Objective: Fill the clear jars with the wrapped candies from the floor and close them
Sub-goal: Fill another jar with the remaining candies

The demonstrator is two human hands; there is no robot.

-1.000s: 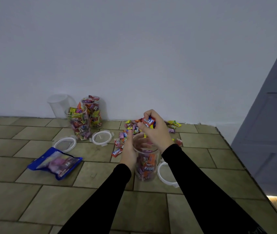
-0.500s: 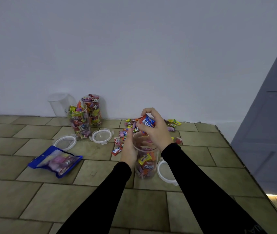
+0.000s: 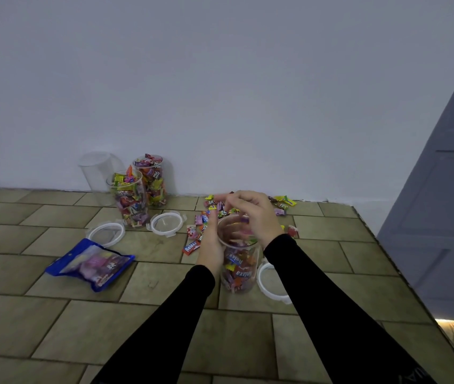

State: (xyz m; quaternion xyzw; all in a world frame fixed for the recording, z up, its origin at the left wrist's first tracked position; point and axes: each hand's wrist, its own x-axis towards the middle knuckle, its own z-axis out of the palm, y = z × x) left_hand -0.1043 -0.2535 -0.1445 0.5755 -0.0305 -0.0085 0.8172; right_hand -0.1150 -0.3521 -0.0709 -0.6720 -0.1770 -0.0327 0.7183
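Candies could have spilled: left hand (image 3: 211,246) gripped the half-full clear plastic jar (image 3: 238,261) while right hand (image 3: 250,214), fingers loosely curled and seemingly empty, hovered over its rim.

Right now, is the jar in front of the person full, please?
No, partly full: candies reach about halfway up the jar, lid off.

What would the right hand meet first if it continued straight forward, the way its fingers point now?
Most likely the loose wrapped candies on the floor just beyond the jar. The right hand hovers above the jar's mouth, its fingers reaching forward and left; depth is unclear from this single view.
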